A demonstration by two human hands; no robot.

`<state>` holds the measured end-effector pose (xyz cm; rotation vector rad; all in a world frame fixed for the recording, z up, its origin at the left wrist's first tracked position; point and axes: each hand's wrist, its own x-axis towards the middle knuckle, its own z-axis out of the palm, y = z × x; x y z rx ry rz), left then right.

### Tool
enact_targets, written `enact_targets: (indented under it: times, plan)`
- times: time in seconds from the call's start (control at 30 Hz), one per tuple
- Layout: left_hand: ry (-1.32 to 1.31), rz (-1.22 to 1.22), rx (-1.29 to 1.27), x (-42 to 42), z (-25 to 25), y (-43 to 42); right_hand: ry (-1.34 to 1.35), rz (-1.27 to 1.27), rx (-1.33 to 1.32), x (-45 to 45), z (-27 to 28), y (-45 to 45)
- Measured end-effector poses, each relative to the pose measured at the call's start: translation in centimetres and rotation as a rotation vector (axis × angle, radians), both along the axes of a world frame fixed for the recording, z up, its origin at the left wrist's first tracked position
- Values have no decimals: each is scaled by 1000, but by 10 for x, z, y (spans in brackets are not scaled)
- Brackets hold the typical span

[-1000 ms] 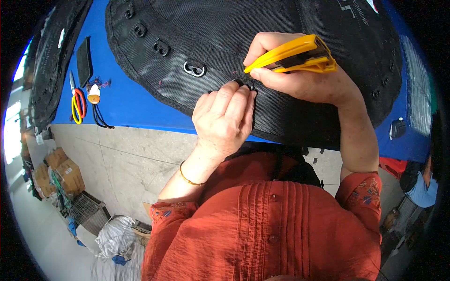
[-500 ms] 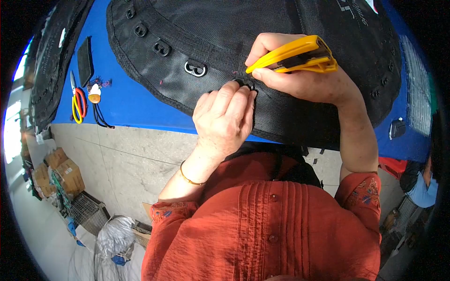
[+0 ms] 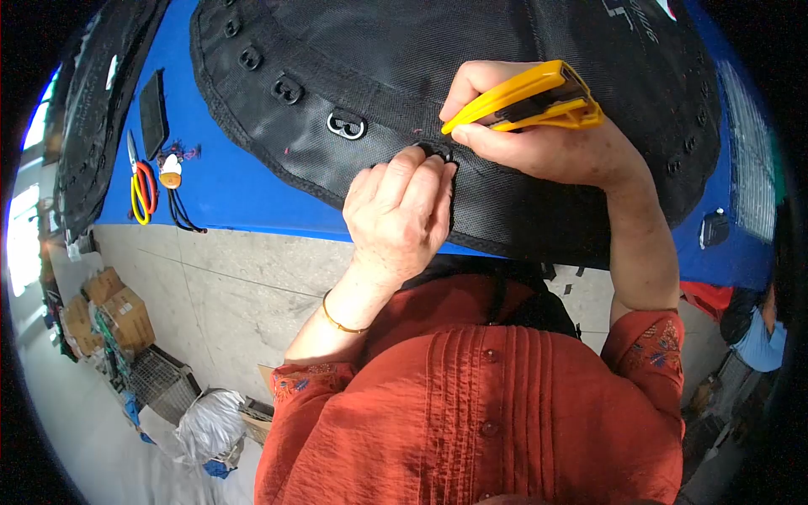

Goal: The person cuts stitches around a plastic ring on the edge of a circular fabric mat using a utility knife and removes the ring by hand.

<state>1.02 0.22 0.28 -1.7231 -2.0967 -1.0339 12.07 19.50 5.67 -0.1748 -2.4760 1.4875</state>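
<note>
Table Layout by Position

Fabric panel (image 3: 379, 50): on table (image 3: 252, 202), centre. Left hand (image 3: 400, 210): on panel, near side. Right hand (image 3: 547, 153): over panel, right of left hand, tool (image 3: 505, 97) in grip. Ring (image 3: 335, 130): on panel, beyond and left of left hand. Scissors (image 3: 141, 189): on table, left of panel; corded tag (image 3: 171, 178) just right. Second panel (image 3: 93, 126): far left.

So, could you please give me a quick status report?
Right hand gripping yellow plastic tool. Left hand on black mesh fabric. Its fingers partly hide small black fitting.
</note>
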Motion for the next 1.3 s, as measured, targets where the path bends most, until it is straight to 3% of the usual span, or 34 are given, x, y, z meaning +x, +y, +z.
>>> enact_targets:
  times: [0.13, 1.07, 1.17, 1.3]
  plan:
    - [24, -7, 13, 0, -1, 0, 16, 19, 84, 0, 0, 3]
    - [-21, 1, 20, 1, 2, 0, -33, -20, 31, 7, -2, 4]
    - [-211, 29, -61, 4, 9, -6, -96, 16, -76, 9, 2, 8]
    - [-170, 127, -78, 9, 13, -1, -141, 52, -169, 11, 5, 9]
